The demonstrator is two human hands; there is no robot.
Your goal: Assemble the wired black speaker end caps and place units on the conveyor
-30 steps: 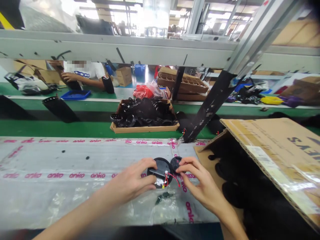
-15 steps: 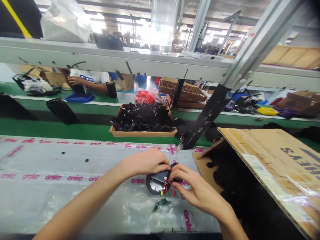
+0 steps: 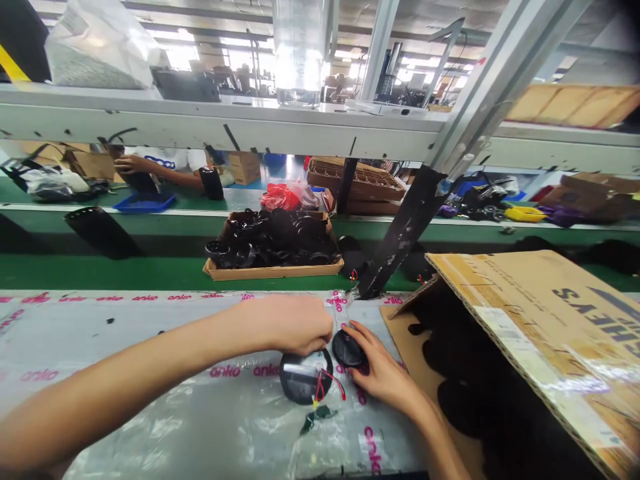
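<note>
L hand [image 3: 295,325] curled at top rim of round blk housing [image 3: 303,380] w/ red wires [image 3: 327,385]; can't tell if grip's holding. R hand [image 3: 383,379] grip loose, fingers [image 3: 357,330] resting on small blk disc [image 3: 347,348] just beside housing. Both near far edge of bench [image 3: 175,433], cardboard box [image 3: 525,313] to right.

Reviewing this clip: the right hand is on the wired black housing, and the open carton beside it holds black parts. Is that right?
No: the right hand rests on the smaller black disc, not the wired black housing, as the head view shows. The open carton beside it does hold black parts.
</note>
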